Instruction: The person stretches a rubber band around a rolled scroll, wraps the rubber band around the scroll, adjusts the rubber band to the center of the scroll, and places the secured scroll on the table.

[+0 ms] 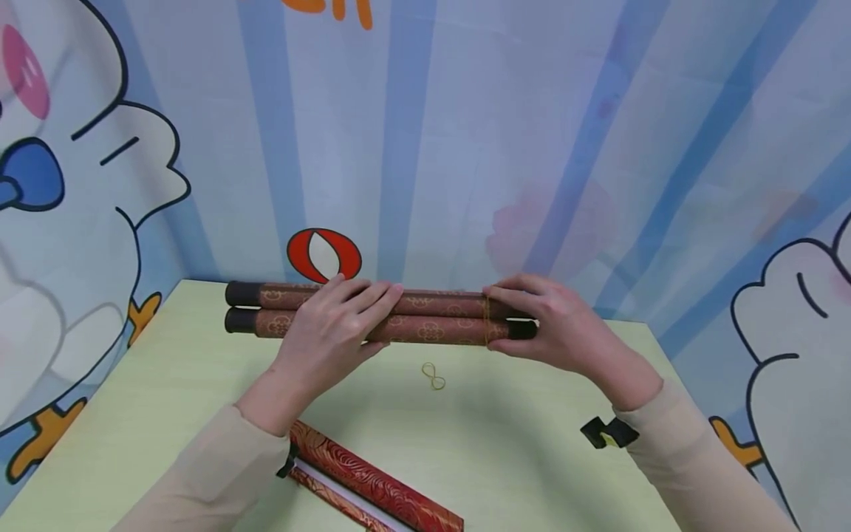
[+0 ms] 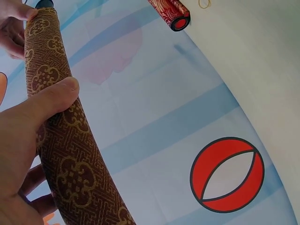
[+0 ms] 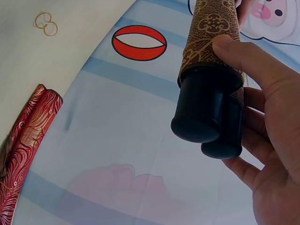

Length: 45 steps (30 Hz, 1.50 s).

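Both hands hold a brown brocade scroll [image 1: 435,329], two rolls lying side by side with black end knobs [image 1: 241,321], up above the table. My left hand [image 1: 332,321] grips it near the middle, thumb on the near side and fingers over the far roll. At the right end, my right hand [image 1: 561,321] pinches the rolls beside a thin yellow rubber band [image 1: 487,319] that goes round both. In the right wrist view the thumb presses on the brocade [image 3: 213,23] near that band, just above the black knobs [image 3: 197,110]. Some fingers are hidden behind the rolls.
A loose rubber band [image 1: 433,376], twisted into a figure eight, lies on the pale table [image 1: 518,443]. Nearer the front is a red patterned scroll [image 1: 379,473], set at a slant, partly behind the left sleeve. A printed cloth backdrop [image 1: 459,148] stands behind the table.
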Available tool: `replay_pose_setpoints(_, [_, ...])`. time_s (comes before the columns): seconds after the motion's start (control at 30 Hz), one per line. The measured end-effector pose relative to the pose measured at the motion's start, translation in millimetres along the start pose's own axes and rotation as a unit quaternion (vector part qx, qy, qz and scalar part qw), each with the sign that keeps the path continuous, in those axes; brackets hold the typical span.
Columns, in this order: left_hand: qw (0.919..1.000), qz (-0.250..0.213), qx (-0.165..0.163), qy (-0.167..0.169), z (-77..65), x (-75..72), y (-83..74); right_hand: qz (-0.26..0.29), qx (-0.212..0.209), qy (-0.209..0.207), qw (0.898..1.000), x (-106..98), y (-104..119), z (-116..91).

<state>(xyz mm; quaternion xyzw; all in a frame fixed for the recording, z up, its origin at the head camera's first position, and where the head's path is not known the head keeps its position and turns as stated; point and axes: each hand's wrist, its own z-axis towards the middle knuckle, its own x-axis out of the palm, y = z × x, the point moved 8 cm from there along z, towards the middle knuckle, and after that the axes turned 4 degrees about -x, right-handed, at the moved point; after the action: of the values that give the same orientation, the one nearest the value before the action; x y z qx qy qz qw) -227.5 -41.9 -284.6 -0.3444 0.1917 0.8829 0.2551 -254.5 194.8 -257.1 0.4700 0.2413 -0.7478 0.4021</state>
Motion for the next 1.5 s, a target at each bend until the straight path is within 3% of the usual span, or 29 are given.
replay_pose_setpoints(0.17, [1.0000,0.001,0.001,0.003,1.0,-0.6,0.4,-0.001,0.022,-0.004,1.000,-1.1,-2.3,-2.3])
replay_pose_setpoints(0.4, [1.0000,0.003,0.000,0.007,0.3,0.1,2.2,-0.033,-0.026,-0.049,0.998,-8.9,3.0,-5.1])
replay_pose_setpoints(0.53, [1.0000,0.000,0.001,0.003,0.5,-0.7,2.7,-0.079,-0.029,-0.073,0.994,-14.4,4.0,-7.8])
replay_pose_setpoints(0.77, [0.9999,-0.003,0.009,-0.011,0.1,-1.9,1.5,-0.125,-0.014,-0.062,0.990,-8.6,4.5,-10.5])
replay_pose_setpoints(1.13, [0.9989,-0.002,0.027,-0.039,-0.9,-3.2,-2.5,-0.070,0.007,-0.038,0.997,9.5,7.7,-5.8])
replay_pose_setpoints(1.5, [0.9996,-0.011,0.012,-0.023,1.5,-3.8,-2.1,-0.077,-0.032,-0.062,0.995,8.7,19.9,1.4])
